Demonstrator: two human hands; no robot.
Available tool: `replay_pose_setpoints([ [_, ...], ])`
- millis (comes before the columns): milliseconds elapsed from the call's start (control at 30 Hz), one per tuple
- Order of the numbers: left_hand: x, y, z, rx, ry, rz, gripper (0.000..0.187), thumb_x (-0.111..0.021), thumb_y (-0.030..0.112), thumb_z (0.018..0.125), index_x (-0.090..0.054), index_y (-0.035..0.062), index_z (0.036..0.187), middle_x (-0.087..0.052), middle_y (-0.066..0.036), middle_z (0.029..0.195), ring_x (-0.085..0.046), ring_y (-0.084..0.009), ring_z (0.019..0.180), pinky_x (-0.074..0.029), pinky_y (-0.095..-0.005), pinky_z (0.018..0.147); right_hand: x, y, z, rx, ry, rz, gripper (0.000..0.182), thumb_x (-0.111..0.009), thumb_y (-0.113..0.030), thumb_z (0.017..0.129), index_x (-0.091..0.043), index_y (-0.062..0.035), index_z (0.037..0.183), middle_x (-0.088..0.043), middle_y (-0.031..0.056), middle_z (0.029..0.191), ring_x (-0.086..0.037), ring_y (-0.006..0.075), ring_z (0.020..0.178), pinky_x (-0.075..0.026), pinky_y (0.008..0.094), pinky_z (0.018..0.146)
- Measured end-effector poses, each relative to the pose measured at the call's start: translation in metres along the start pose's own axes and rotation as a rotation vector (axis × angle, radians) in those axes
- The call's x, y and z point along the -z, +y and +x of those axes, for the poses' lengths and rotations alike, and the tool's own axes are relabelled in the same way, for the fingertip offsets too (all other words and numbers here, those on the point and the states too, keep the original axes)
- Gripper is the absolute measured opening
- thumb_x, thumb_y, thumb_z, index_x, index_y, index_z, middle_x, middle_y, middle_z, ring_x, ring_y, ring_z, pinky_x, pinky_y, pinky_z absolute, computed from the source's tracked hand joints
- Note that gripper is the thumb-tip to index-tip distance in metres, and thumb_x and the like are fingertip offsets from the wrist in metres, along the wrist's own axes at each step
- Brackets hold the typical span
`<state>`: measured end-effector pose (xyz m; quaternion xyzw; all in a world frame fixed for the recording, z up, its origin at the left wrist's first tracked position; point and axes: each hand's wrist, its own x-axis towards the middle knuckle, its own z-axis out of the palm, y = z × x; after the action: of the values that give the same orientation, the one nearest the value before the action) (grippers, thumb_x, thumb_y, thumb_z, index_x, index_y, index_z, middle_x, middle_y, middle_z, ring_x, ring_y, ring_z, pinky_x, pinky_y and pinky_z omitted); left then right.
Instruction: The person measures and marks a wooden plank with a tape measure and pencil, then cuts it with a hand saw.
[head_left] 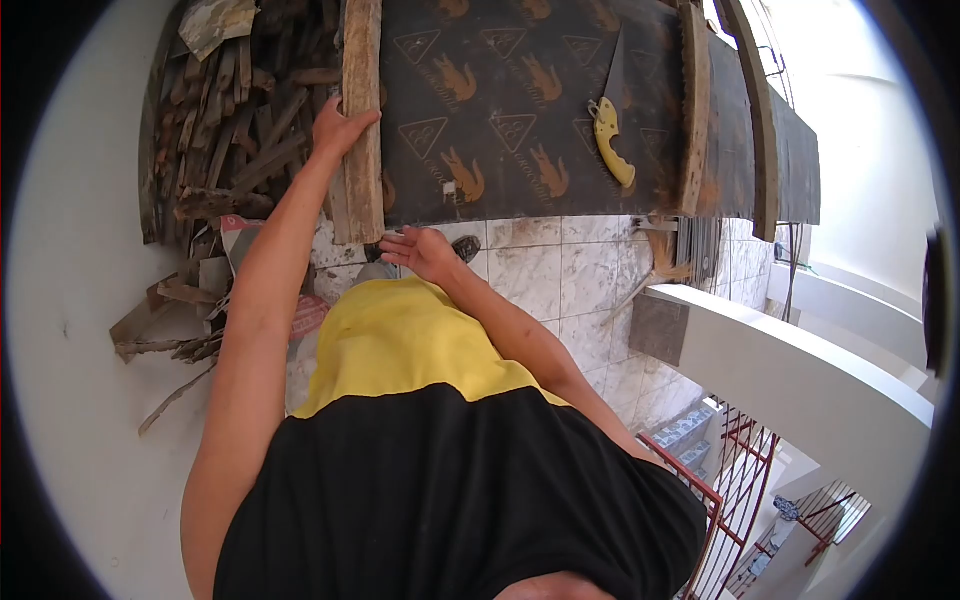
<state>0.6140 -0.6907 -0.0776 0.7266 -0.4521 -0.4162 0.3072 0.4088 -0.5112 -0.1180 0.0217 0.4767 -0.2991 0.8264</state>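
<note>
My left hand (342, 130) grips the side of a long, rough wooden beam (361, 190), thumb across its top face. The beam lies along the left edge of a dark printed plywood panel (440, 100). Below the beam's near end, my right hand (425, 252) is held in front of my yellow and black shirt, fingers stretched out and nothing in them. A handsaw (609, 140) with a yellow handle rests on the panel to the right, its blade pointing away from me.
Scrap wood (230, 130) is heaped against the left wall. A second beam (695, 110) crosses the panel's right part, with another beam (757, 120) beyond it. Right of me are a white ledge (790, 345) and a red railing (715, 480) beside stairs. Tiled floor (525, 280) shows below the panel.
</note>
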Motion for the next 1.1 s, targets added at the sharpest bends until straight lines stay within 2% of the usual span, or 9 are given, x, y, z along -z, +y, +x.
replay_pose_setpoints([
  [67, -0.002, -0.004, 0.002, -0.010, 0.021, -0.001, 0.083, -0.085, 0.040, 0.065, -0.056, 0.0012, 0.132, -0.067, -0.018, 0.121, -0.066, -0.0295, 0.109, -0.050, -0.0385, 0.095, 0.002, 0.003, 0.003, -0.002, -0.007, -0.010, 0.036, -0.041, -0.009, 0.102, -0.035, 0.0129, 0.130, -0.047, 0.0306, 0.138, -0.051, 0.0444, 0.127, -0.049, 0.0556, 0.102],
  [367, 0.000, -0.001, -0.002, -0.060, 0.088, 0.069, 0.080, -0.083, 0.039, 0.066, -0.057, 0.0001, 0.131, -0.067, -0.020, 0.120, -0.066, -0.0311, 0.110, -0.050, -0.0401, 0.095, 0.003, 0.009, 0.010, 0.058, -0.023, 0.052, 0.035, -0.045, -0.005, 0.096, -0.037, 0.0129, 0.125, -0.046, 0.0305, 0.135, -0.049, 0.0461, 0.128, -0.046, 0.0566, 0.105],
  [400, -0.002, -0.001, -0.002, -0.074, 0.103, 0.085, 0.079, -0.083, 0.039, 0.066, -0.057, 0.0000, 0.130, -0.067, -0.020, 0.120, -0.066, -0.0312, 0.110, -0.050, -0.0403, 0.095, -0.001, 0.005, 0.008, 0.021, -0.002, 0.107, 0.024, -0.048, 0.001, 0.094, -0.041, 0.0041, 0.117, -0.050, 0.0263, 0.127, -0.052, 0.0430, 0.126, -0.049, 0.0532, 0.102],
  [433, -0.002, -0.002, -0.001, -0.092, 0.113, 0.079, 0.079, -0.083, 0.039, 0.066, -0.057, 0.0000, 0.130, -0.067, -0.020, 0.120, -0.066, -0.0312, 0.110, -0.050, -0.0403, 0.095, -0.005, 0.005, 0.006, 0.037, -0.015, 0.099, 0.024, -0.048, 0.001, 0.094, -0.041, 0.0041, 0.117, -0.050, 0.0263, 0.127, -0.052, 0.0430, 0.126, -0.049, 0.0532, 0.102],
  [567, -0.001, 0.001, 0.000, -0.063, 0.089, 0.034, 0.077, -0.082, 0.038, 0.066, -0.058, -0.0018, 0.127, -0.068, -0.021, 0.117, -0.068, -0.0323, 0.105, -0.052, -0.0403, 0.091, -0.006, 0.008, 0.004, 0.052, 0.006, 0.088, 0.026, -0.044, 0.000, 0.095, -0.039, 0.0066, 0.119, -0.044, 0.0287, 0.136, -0.047, 0.0425, 0.131, -0.047, 0.0531, 0.104],
  [633, -0.001, 0.001, -0.002, -0.061, 0.076, 0.006, 0.076, -0.081, 0.038, 0.066, -0.059, -0.0024, 0.126, -0.069, -0.021, 0.115, -0.069, -0.0326, 0.104, -0.053, -0.0401, 0.090, -0.003, 0.010, 0.005, 0.062, -0.007, 0.081, 0.037, -0.043, -0.001, 0.095, -0.036, 0.0141, 0.128, -0.045, 0.0298, 0.138, -0.049, 0.0426, 0.129, -0.047, 0.0517, 0.104],
  [833, 0.003, 0.004, -0.006, -0.096, 0.112, 0.013, 0.076, -0.081, 0.037, 0.065, -0.059, -0.0036, 0.125, -0.069, -0.023, 0.113, -0.069, -0.0343, 0.102, -0.053, -0.0409, 0.089, 0.000, 0.011, 0.002, 0.050, -0.034, 0.048, 0.035, -0.043, -0.002, 0.096, -0.039, 0.0126, 0.127, -0.046, 0.0275, 0.139, -0.050, 0.0408, 0.129, -0.047, 0.0498, 0.104],
  [1000, -0.003, -0.003, -0.001, -0.027, 0.137, 0.022, 0.079, -0.081, 0.038, 0.065, -0.056, 0.0027, 0.131, -0.061, -0.023, 0.123, -0.060, -0.0358, 0.116, -0.048, -0.0437, 0.097, -0.003, 0.008, -0.003, 0.054, -0.063, -0.040, 0.031, -0.043, -0.004, 0.098, -0.042, 0.0099, 0.126, -0.048, 0.0249, 0.139, -0.051, 0.0382, 0.129, -0.048, 0.0475, 0.103],
  [1100, -0.003, -0.007, 0.002, -0.013, 0.079, -0.007, 0.080, -0.081, 0.039, 0.066, -0.055, 0.0060, 0.134, -0.058, -0.024, 0.125, -0.057, -0.0377, 0.118, -0.047, -0.0448, 0.099, 0.000, 0.008, -0.002, 0.041, -0.080, -0.007, 0.026, -0.045, -0.003, 0.099, -0.043, 0.0077, 0.122, -0.047, 0.0261, 0.138, -0.051, 0.0391, 0.127, -0.050, 0.0500, 0.101],
])
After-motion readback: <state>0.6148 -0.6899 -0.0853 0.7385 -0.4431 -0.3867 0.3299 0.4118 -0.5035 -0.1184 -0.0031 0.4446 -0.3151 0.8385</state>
